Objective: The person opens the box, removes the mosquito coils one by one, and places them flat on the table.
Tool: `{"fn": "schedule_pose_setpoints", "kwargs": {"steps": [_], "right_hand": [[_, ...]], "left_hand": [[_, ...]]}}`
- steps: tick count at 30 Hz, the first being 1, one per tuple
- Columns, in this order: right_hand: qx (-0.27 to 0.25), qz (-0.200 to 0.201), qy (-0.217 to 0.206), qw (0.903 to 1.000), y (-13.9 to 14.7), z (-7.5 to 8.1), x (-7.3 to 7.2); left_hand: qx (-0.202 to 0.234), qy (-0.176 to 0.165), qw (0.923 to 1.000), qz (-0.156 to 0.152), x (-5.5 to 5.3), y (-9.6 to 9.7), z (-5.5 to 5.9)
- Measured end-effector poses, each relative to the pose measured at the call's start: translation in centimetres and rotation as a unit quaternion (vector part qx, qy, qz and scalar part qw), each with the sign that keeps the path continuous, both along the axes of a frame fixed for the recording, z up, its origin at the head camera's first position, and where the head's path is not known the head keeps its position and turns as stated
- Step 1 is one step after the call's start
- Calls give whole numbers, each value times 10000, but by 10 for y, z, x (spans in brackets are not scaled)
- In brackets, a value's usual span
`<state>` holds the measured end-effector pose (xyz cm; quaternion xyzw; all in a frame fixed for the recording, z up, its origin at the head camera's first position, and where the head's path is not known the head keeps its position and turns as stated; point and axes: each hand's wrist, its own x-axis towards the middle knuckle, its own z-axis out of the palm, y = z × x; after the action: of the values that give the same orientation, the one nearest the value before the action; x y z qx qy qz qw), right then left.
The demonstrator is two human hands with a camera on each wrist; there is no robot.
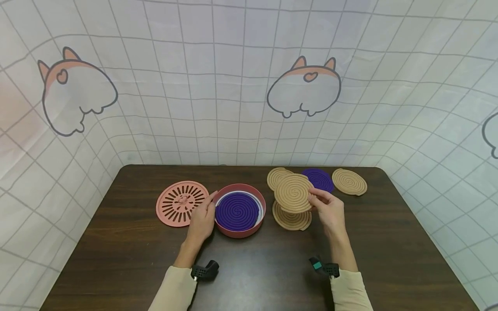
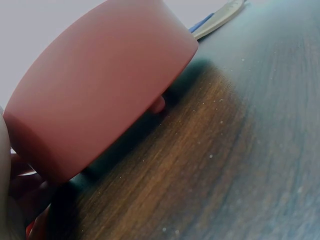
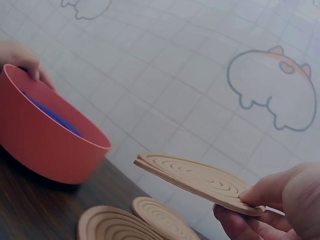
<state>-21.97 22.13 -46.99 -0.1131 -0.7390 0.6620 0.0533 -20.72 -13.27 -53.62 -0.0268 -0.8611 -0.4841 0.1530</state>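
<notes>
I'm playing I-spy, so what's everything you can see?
Wood-grained table: one, brown, across bottom
Round open tub: one, red, on table
Round slotted lid: one, pink, left of tub
Flat spiral coils: four, tan, one held, three on table
Matching coils: two, purple, in tub and on table
Round layer: one, white, inside tub
Gridded cartoon sheet: one, white, behind table
Wrist devices: two, black, on wrists
Sleeves: two, cream, on arms
Left hand: one, bare, gripping tub
Right hand: one, bare, pinching tan coil

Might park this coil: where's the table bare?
Bare table: nearer than the red bowl; right of the right hand; left of the pink lid. Crowded: back right, tan coils and a purple coil; between bowl and lid, the left hand.
</notes>
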Motion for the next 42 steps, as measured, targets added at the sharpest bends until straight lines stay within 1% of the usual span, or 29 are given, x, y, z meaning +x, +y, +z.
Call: {"fn": "schedule_pose_setpoints", "kwargs": {"steps": [4,10,19,27,32,42], "right_hand": [[47,-162,-60,9998,8,-2,-1],[191,-297,-132,9993,17,-5,-1],[108,-563,-188,9982,34,-9,0],[258,-825,-235,9960,48,-12,0],[222,-883,-264,9955,54,-13,1],[469,-874,-375,9944,64,-16,3]], "left_hand": [[-12,-22,10000,16,0,0,0],[-29,-63,10000,21,-1,1,0],[-61,20,10000,17,-2,2,0],[-49,-11,10000,38,-1,2,1],[-58,-2,10000,64,-1,1,0],[-144,59,9998,121,-1,0,-1]]}}
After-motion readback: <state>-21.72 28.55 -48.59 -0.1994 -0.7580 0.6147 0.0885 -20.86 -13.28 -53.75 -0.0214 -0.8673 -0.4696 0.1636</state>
